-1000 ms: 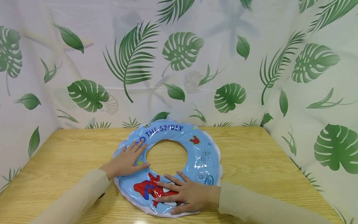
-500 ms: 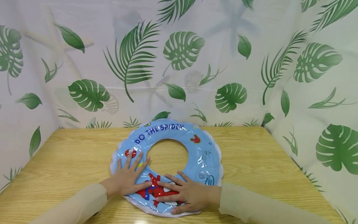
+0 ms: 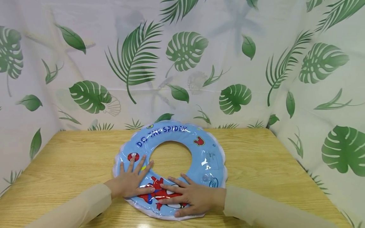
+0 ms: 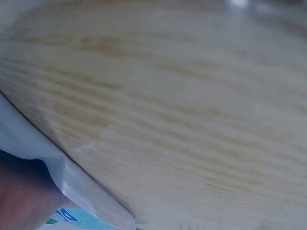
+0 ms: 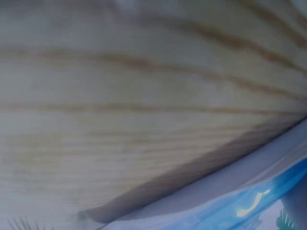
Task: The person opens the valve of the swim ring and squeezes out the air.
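A blue inflatable swim ring [image 3: 211,145] with a white scalloped edge lies flat, printed with "DO THE SPIDEY" and a red-and-blue figure. On its lower left part rests my left hand [image 3: 128,183], fingers spread and straight. My right hand [image 3: 196,198] lies on the front of the ring, fingers spread over the printed figure. A clear valve shows right of that hand. In the left wrist view, part of my left hand [image 4: 29,196] touches the ring's pale edge [image 4: 76,182]. The right wrist view catches only the ring's blue and white rim [image 5: 206,211].
The ring lies on a wood-grain table [image 3: 256,164], its surface also visible through the ring's hole. A white cloth with green leaf prints [image 3: 199,95] stands behind the table and along both sides.
My left hand has slid down and slightly left along the ring, uncovering the "DO" lettering and a small red face print. My right hand has stayed in place.
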`<state>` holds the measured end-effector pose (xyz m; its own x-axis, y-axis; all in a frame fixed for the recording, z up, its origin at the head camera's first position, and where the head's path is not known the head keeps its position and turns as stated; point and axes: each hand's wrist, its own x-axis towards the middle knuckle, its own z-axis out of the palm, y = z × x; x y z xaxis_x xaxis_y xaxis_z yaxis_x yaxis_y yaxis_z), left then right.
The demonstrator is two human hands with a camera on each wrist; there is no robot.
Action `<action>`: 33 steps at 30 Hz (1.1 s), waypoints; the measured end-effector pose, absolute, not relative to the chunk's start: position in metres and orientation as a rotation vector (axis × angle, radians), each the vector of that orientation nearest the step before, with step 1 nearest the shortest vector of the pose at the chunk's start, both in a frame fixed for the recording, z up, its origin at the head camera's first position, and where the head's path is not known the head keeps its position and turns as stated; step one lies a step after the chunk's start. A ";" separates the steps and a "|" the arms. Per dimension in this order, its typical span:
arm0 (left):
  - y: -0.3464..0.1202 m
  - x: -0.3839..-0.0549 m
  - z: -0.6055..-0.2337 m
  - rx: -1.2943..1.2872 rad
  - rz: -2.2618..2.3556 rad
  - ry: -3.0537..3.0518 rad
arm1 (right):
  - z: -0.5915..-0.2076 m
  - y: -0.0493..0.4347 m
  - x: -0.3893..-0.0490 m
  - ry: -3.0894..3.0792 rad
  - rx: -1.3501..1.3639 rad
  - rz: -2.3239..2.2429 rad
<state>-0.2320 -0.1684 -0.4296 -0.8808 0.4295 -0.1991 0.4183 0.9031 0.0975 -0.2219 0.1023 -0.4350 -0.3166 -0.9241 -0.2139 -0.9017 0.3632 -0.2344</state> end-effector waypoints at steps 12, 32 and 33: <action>-0.170 -0.235 -0.433 0.613 0.080 2.826 | -0.432 0.125 -0.223 2.419 -1.611 -0.088; -0.173 -0.252 -0.397 0.644 0.136 2.769 | -0.435 0.128 -0.224 2.364 -1.565 -0.087; -0.174 -0.256 -0.394 0.655 0.139 2.801 | -0.435 0.128 -0.224 2.364 -1.569 -0.083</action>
<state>-0.2557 -0.1739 -0.3939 -0.8643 0.4472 -0.2301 0.4224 0.8938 0.1508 -0.2242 0.1276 -0.4350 -0.3573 -0.9084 -0.2169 -0.8909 0.4012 -0.2128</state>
